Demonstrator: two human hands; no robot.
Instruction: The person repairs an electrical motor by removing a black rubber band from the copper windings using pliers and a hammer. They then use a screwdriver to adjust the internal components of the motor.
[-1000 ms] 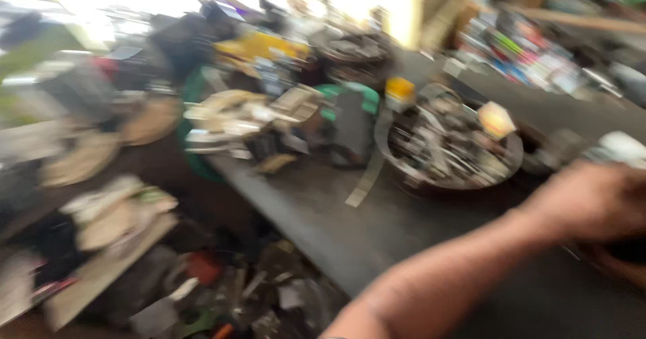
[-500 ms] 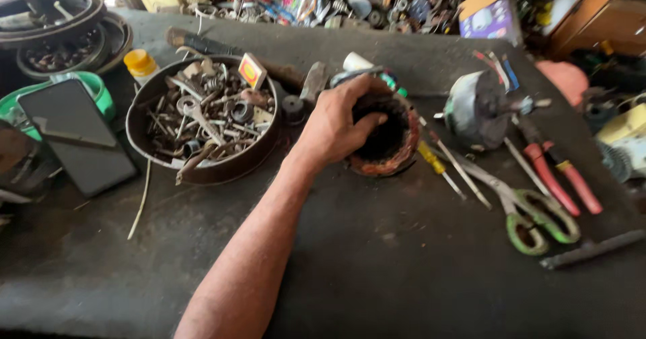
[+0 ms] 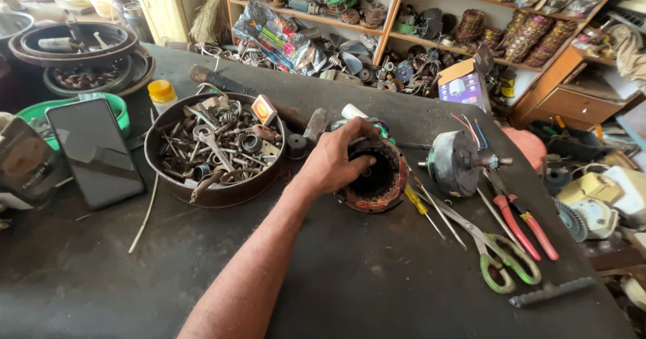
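Stator point(image 3: 380, 177), ring-shaped with copper windings, sits on the dark workbench point(image 3: 377, 278) between the bowl of scrap hardware point(image 3: 215, 152) and the rotor housing point(image 3: 456, 162). Left hand point(image 3: 331, 164) clasps its near rim, fingers hooked over the top. Right hand unseen. Likely heavy, rigid; windings fragile, so grip the outer iron.

Copper-wound motor stator point(image 3: 377, 177) on workbench point(image 3: 377, 278)
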